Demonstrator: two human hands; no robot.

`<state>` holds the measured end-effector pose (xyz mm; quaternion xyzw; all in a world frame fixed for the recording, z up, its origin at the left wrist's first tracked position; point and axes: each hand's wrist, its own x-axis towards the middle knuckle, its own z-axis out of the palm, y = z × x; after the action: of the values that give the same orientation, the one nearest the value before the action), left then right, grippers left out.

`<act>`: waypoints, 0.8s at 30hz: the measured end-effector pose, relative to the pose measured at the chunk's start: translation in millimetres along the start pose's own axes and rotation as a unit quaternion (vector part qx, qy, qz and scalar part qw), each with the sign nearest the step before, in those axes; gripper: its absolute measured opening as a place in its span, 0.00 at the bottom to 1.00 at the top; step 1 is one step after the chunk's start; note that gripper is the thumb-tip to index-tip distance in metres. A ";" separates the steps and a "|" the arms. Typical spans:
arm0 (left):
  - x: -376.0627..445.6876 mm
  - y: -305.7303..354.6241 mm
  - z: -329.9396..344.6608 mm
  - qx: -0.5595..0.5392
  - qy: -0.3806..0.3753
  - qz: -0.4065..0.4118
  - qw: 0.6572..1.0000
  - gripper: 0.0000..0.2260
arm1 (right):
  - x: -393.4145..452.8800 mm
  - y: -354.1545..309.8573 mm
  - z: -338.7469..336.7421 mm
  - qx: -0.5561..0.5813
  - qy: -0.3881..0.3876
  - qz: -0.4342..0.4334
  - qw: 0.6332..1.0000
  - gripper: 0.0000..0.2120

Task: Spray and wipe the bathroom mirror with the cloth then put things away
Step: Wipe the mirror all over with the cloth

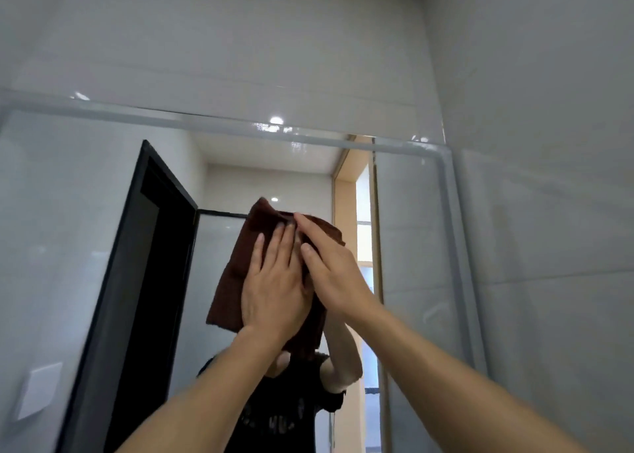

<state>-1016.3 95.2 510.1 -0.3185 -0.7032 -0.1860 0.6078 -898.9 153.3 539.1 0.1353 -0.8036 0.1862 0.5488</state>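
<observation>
— Where's the cloth (236, 281) at this moment?

— Flat against the mirror (85, 212), a dark brown one, hanging roughly in the middle of the glass, well below the bevelled top edge. Its upper corner pokes up above the fingertips; the lower part droops behind the wrists.

— And the hands?

— Both are on it. The left hand (274, 294) lies palm-down with the fingers stretched up and close together, pressing the cloth to the glass. The right hand (329, 267) comes in from the right at a slant, fingers straight and pressed together too, its tips at the cloth's top edge and overlapping the left hand's fingertips. Neither grip is pinching or bunching the fabric — it is flat pressure.

— What does the glass show?

— A reflected black door frame (144, 246) to the left, a white wall plate (39, 391) low on the left, a lit passage behind, and the person's dark T-shirt (281, 415) with raised arms under the cloth. The cloth covers the rest.

— Around the mirror?

— Pale grey glossy wall tiles (531, 143) above and to the right. The edges look slightly blurred.
</observation>
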 end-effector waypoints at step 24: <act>186.0 57.5 -12.3 0.032 0.043 0.173 0.984 0.35 | 29.3 23.2 -99.2 -0.210 0.208 0.055 0.954 0.16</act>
<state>-979.3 170.4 686.3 -0.4073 -0.6162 -0.0696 0.6705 -836.8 218.1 595.5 -0.0689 -0.6992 0.0675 0.7084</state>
